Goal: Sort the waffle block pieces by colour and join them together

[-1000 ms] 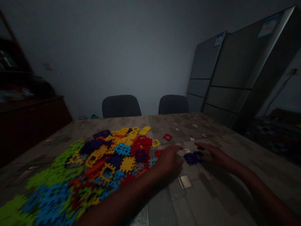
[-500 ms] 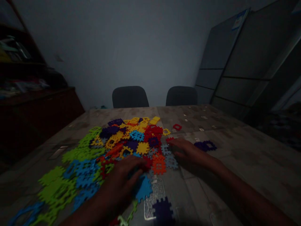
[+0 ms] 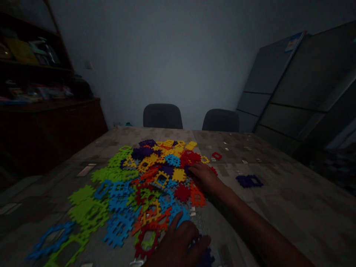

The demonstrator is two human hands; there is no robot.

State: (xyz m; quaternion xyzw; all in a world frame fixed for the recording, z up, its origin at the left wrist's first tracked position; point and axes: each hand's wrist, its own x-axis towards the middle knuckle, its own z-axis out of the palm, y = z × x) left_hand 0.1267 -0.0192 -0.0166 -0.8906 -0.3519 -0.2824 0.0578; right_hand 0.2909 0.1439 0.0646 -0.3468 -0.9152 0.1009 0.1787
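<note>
My left hand [image 3: 180,241] is low in the view, fingers apart, over the near edge of a pile of flat plastic interlocking tiles. Its thumb overlaps a dark purple tile [image 3: 204,252]; whether it touches is too dark to tell. A blue tile [image 3: 180,212] and a red frame tile [image 3: 144,246] lie around its fingers. My right hand [image 3: 204,178] reaches across the right side of the pile, fingers stretched out. Its fingertips are at a dark purple tile [image 3: 187,169], partly hidden. Near it are a red tile [image 3: 183,193], an orange window tile [image 3: 197,196] and a yellow tile [image 3: 179,175].
Green tiles [image 3: 89,205] and blue tiles [image 3: 119,226] spread to the left. Purple tiles [image 3: 249,181] and a red ring tile [image 3: 216,155] lie apart on the patterned tabletop [image 3: 278,200]. Two chairs [image 3: 162,115] stand behind; a dark cabinet [image 3: 50,126] is at left.
My left hand has moved down and right, uncovering orange, yellow and red tiles. My right hand has shifted left onto the pile, over where grey tiles showed. The view has turned slightly left.
</note>
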